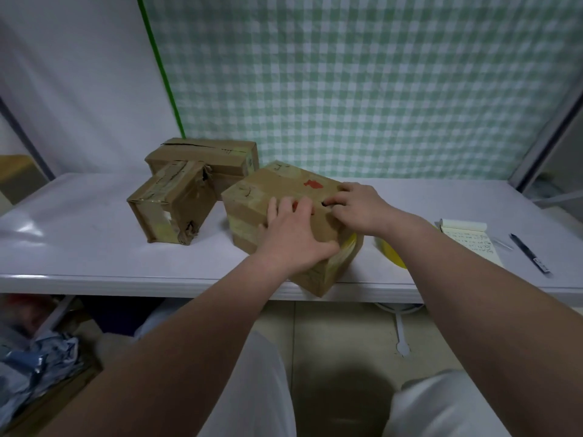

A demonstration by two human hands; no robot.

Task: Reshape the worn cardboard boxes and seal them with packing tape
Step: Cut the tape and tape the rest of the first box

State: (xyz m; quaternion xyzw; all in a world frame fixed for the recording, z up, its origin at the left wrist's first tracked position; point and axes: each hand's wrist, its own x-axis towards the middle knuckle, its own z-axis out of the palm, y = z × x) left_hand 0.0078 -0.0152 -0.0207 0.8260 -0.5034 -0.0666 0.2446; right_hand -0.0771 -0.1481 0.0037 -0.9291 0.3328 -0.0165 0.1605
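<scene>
head | left hand [293, 234] flat on the box [277, 187], right hand [356, 206] touching beside it, fingers bent, pinch unclear | I should press evenly, smoothing tape [346, 247] outward, corners square.

Prob. handwritten notepad [466, 239], pen [530, 253] nearby

Yellow roll [391, 255] half hidden behind the right forearm [457, 279] — notepad [467, 239] writing too small to read.

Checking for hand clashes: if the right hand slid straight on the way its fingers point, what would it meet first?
Probably the left hand: the right hand points its fingers across the top of the near box at the left fingertips, close by.
</scene>
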